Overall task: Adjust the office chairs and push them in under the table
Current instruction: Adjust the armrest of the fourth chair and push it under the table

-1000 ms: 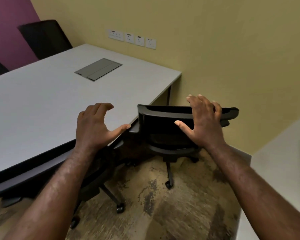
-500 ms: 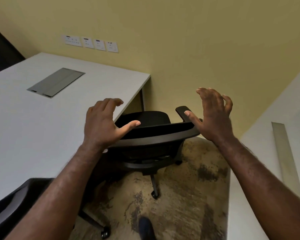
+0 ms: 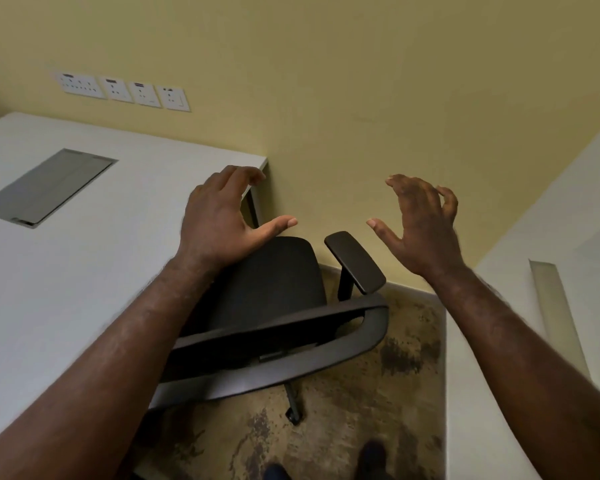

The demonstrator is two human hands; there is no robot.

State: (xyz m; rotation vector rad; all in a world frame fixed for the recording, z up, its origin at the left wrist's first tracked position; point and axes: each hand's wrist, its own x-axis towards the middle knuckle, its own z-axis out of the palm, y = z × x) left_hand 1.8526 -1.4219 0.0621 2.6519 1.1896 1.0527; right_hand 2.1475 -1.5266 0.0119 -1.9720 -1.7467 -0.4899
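Observation:
A black office chair (image 3: 274, 289) stands at the right end of the white table (image 3: 66, 271), its seat partly under the table's edge and its curved backrest (image 3: 291, 341) turned toward me. The chair's right armrest (image 3: 355, 261) sticks out beside the seat. My left hand (image 3: 222, 220) hovers above the seat near the table corner, fingers spread, holding nothing. My right hand (image 3: 423, 226) is raised in the air to the right of the armrest, fingers apart and empty. Neither hand touches the chair.
A yellow wall with a row of white sockets (image 3: 125, 93) runs close behind the table. A grey cable hatch (image 3: 45, 185) lies flush in the tabletop. Another white surface (image 3: 534, 271) borders the right side. Patterned carpet (image 3: 361, 393) and my shoes (image 3: 371, 459) show below.
My view has moved closer and higher over the chair. Both hands have lifted away from the backrest and now hover above the seat and armrest.

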